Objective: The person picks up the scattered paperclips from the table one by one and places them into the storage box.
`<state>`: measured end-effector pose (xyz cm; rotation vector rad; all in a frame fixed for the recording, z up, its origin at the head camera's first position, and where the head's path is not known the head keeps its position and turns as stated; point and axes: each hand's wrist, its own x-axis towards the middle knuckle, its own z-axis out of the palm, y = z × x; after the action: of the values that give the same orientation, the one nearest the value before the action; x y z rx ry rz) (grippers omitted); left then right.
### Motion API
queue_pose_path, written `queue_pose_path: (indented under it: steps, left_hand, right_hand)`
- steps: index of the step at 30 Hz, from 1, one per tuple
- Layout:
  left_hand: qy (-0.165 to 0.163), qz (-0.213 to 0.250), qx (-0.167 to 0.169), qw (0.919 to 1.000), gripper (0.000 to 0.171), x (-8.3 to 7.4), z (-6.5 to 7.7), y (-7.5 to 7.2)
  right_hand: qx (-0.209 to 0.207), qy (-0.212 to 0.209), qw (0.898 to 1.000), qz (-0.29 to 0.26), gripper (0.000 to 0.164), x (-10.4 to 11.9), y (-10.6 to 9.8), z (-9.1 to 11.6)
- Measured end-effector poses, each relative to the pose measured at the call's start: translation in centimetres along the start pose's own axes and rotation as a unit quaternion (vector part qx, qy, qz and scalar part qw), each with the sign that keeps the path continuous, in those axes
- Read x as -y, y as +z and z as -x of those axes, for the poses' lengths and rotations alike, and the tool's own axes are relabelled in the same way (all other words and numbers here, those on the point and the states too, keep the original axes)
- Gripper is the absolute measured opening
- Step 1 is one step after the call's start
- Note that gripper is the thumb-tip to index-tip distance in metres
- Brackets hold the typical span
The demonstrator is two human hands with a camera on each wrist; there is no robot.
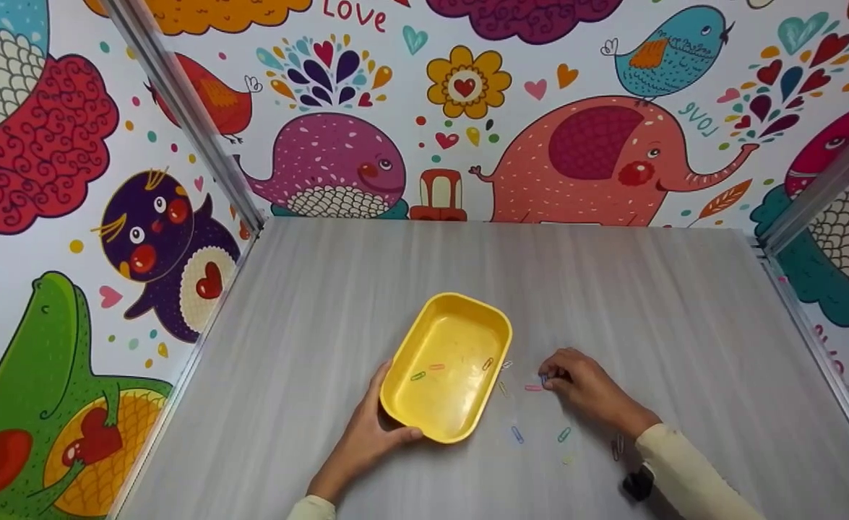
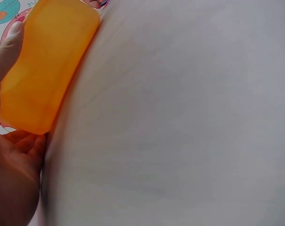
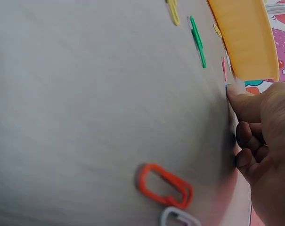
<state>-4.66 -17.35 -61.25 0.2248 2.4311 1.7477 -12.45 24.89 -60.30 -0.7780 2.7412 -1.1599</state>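
Note:
My left hand (image 1: pixel 366 437) grips a yellow plastic tray (image 1: pixel 457 328) at its near left corner, thumb along the near side and fingers at the left wall. Inside the tray lie a green paper clip (image 1: pixel 417 376), a pink one (image 1: pixel 436 367) and a reddish one (image 1: pixel 488 364). Right of the tray, my right hand (image 1: pixel 589 390) pinches a blue paper clip (image 1: pixel 544 378) between thumb and forefinger, low at the tabletop. Just beside those fingertips is another pink paper clip (image 1: pixel 533 388). The right wrist view shows the remaining fingers curled in.
Several loose paper clips are scattered between tray and right forearm, including a second blue clip (image 1: pixel 516 435), a green clip (image 1: pixel 564 435) and a yellow clip (image 1: pixel 503 390). A red clip (image 3: pixel 165 186) lies near the right wrist. Printed panels (image 1: pixel 366 159) border the grey table (image 1: pixel 308 289).

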Motion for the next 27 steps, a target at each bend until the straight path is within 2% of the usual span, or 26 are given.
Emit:
queue_pose_path:
  steps: [9, 14, 19, 24, 27]
  left_hand:
    - [0.0, 0.006, 0.0, 1.0, 0.123, 0.06, -0.29, 0.09]
    - [0.0, 0.008, 0.001, 1.0, 0.123, 0.1, -0.3, 0.09]
    - [0.001, 0.006, 0.003, 1.0, 0.122, 0.22, -0.24, 0.07]
    - [-0.001, 0.008, 0.006, 1.0, 0.122, 0.27, -0.15, -0.01]
    - [-0.003, 0.011, 0.006, 0.9999, 0.122, 0.22, -0.15, -0.02]
  right_hand:
    - [-0.041, -0.019, 0.999, -0.024, 0.015, -0.94, -0.24, 0.4]
    - [-0.026, -0.028, 0.999, -0.03, 0.016, -0.88, -0.59, 0.34]
    - [0.001, -0.013, 0.999, -0.047, 0.01, -0.49, -0.74, 0.31]
    - [-0.001, 0.012, 0.999, -0.046, 0.006, -0.15, -0.58, 0.02]
    - [-0.008, 0.014, 0.999, -0.035, 0.008, -0.05, -0.47, -0.34]
